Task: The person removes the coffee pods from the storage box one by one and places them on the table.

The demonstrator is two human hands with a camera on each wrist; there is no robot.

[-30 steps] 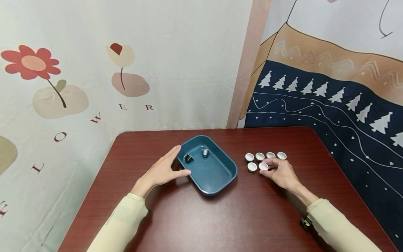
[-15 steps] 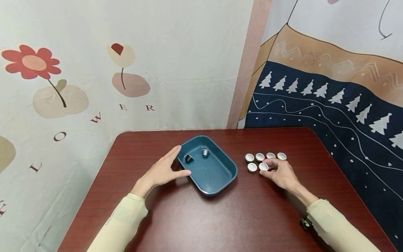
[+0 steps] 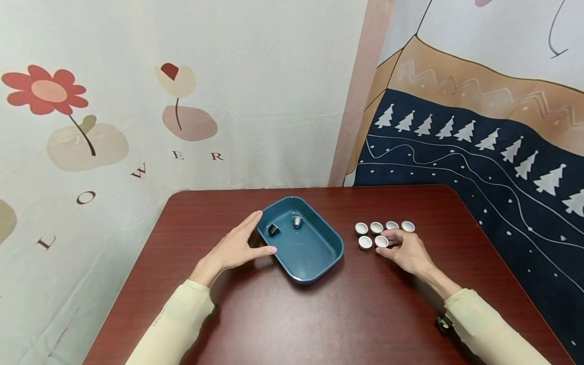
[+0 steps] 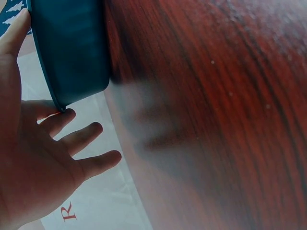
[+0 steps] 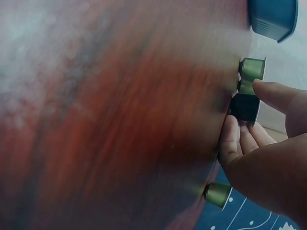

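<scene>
Head view: on a reddish-brown table (image 3: 296, 314), a blue tray (image 3: 305, 256) stands toward the 12 o'clock side with two small pods inside it, a black pod (image 3: 273, 229) near its 10 o'clock wall and a grey pod (image 3: 297, 222) at about 12 o'clock. The left hand (image 3: 233, 249) is at the tray's 9 o'clock side, thumb and fingers spread wide along the rim. At the tray's 3 o'clock, well apart from it, the right hand (image 3: 408, 252) has a narrow grip, pinching a white-lidded pod (image 3: 381, 242) between thumb and fingers. A neighbouring pod (image 3: 365, 243) stands just beside this one at 9 o'clock; a row of four pods (image 3: 376, 227) runs from its 10 o'clock to its 2 o'clock. Beyond the table, a pale cloth (image 3: 274, 101) printed with flowers hangs at 11 o'clock and a navy panel (image 3: 424, 144) with white trees at 2 o'clock. Left wrist view: the tray occupies the 11 o'clock corner; the thumb is at its rim, one finger meets its corner at 6 o'clock, and the others fan out straight. Right wrist view: the pinched pod shows a dark body, with two green pods (image 5: 253, 68) at its 12 o'clock and a lone green pod (image 5: 219, 195) at 7 o'clock; whether its base touches the table cannot be told.
</scene>
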